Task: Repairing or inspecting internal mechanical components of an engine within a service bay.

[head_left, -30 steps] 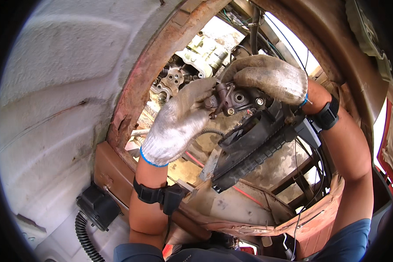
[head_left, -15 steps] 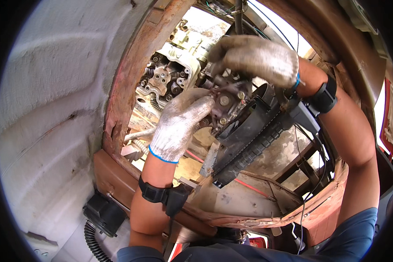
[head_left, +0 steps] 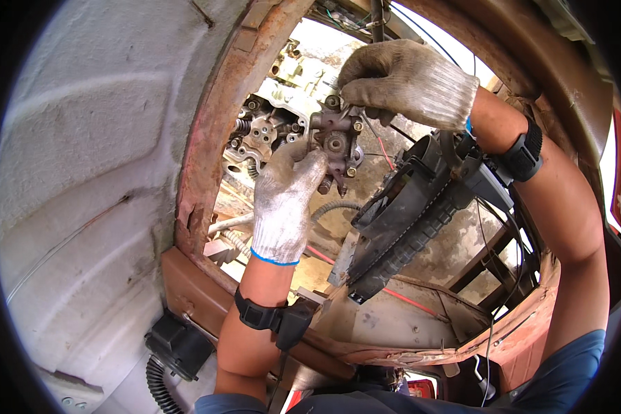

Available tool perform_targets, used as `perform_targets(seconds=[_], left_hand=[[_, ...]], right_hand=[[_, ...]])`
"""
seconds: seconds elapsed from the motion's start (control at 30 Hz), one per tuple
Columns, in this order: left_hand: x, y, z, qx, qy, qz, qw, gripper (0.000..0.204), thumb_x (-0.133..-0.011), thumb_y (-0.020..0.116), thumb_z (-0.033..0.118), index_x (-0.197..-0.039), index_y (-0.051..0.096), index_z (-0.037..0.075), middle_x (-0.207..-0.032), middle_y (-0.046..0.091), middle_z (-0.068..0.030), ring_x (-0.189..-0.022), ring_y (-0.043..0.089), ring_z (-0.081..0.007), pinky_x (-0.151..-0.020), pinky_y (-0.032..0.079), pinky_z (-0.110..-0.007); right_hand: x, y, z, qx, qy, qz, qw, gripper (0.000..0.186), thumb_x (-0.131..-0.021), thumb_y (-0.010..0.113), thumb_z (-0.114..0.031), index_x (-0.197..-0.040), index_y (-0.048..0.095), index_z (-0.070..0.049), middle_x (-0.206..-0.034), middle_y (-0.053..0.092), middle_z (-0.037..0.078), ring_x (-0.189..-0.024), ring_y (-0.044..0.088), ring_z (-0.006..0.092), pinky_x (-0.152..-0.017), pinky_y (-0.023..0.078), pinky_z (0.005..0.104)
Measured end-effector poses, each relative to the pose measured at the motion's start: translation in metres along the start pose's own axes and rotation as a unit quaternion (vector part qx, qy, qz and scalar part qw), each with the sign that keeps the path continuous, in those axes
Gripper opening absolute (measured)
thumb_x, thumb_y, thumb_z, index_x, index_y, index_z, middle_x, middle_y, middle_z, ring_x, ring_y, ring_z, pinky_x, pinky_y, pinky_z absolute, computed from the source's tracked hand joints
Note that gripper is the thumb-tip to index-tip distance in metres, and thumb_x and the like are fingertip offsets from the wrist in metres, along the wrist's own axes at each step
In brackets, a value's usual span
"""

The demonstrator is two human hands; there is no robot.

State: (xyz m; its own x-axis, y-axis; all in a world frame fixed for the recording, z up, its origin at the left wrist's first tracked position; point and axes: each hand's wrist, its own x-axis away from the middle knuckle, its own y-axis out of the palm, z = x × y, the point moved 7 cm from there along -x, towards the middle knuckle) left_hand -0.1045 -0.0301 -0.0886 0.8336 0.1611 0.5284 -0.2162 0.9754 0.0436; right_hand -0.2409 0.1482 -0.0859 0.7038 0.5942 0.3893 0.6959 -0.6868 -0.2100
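Head view, near to far. Sleeves [head_left: 569, 369]: dark-blue cloth, at the lower edge. Straps [head_left: 255, 312]: black bands, one around each forearm. Box [head_left: 179, 343]: angular black plastic, lower left, with a ribbed, curving hose [head_left: 160, 386] beside it. Panel [head_left: 83, 138]: pale, matte, softly ridged, along the left. Left hand [head_left: 290, 186]: soiled off-white knitted glove, blue-edged cuff; thumb and fingers pinched on the left side of a metal part. Right hand [head_left: 410, 83]: greyer knitted glove, fingers curled narrow at the part's upper end; whether it grips cannot be told. Metal part [head_left: 337, 143]: dark, grimy, irregular casting with ring-shaped centre and brassy bolt heads; located between the hands, in front of the engine. Shroud [head_left: 407, 200]: black plastic, curved rim, right of the part. Opening frame [head_left: 207, 138]: rust-brown metal, rough and flaking. Engine [head_left: 262, 131]: pale metal castings, coiled springs, round holes, beyond the left hand.
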Motion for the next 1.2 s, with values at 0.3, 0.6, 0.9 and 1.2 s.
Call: perform_targets(seconds=[0.3,0.6,0.9,1.2], left_hand=[[0.004,0.006,0.005,-0.003,-0.007,-0.003,1.000,0.028,-0.101,0.060,0.008,-0.124,0.063,-0.008,-0.102,0.074,-0.0093,-0.084,0.064,-0.0105,-0.076,0.051,-0.026],[0.002,0.003,0.011,-0.002,0.004,-0.004,1.000,0.029,-0.102,0.060,0.010,-0.125,0.062,-0.008,-0.101,0.073,-0.0095,-0.084,0.064,-0.0122,-0.076,0.051,-0.027],[0.003,-0.007,0.005,0.106,0.014,0.016,0.994,0.028,-0.102,0.063,0.011,-0.126,0.061,-0.004,-0.109,0.071,-0.0101,-0.093,0.066,-0.0148,-0.079,0.051,-0.029],[0.004,-0.007,0.008,0.177,0.020,0.029,0.984,0.024,-0.102,0.062,0.010,-0.124,0.063,0.000,-0.110,0.070,-0.0097,-0.100,0.068,-0.0178,-0.089,0.055,-0.035]], right_hand=[[0.002,0.004,-0.005,0.047,-0.026,0.003,0.999,0.026,-0.096,0.070,-0.024,-0.109,0.074,-0.003,-0.088,0.073,0.003,-0.074,0.064,0.0082,-0.066,0.055,0.0264],[-0.004,-0.001,-0.013,0.013,-0.155,0.035,0.987,0.037,-0.099,0.068,-0.032,-0.118,0.071,-0.001,-0.096,0.073,0.006,-0.078,0.065,0.0094,-0.071,0.056,0.0280],[0.001,0.015,0.005,0.149,0.001,-0.083,0.985,0.034,-0.100,0.060,-0.030,-0.116,0.072,-0.003,-0.098,0.075,0.012,-0.088,0.072,0.0195,-0.081,0.059,0.0340],[0.026,0.056,0.002,0.086,-0.116,-0.308,0.941,0.050,-0.092,0.066,-0.028,-0.135,0.067,-0.003,-0.118,0.074,0.020,-0.106,0.070,0.0294,-0.093,0.055,0.0371]])
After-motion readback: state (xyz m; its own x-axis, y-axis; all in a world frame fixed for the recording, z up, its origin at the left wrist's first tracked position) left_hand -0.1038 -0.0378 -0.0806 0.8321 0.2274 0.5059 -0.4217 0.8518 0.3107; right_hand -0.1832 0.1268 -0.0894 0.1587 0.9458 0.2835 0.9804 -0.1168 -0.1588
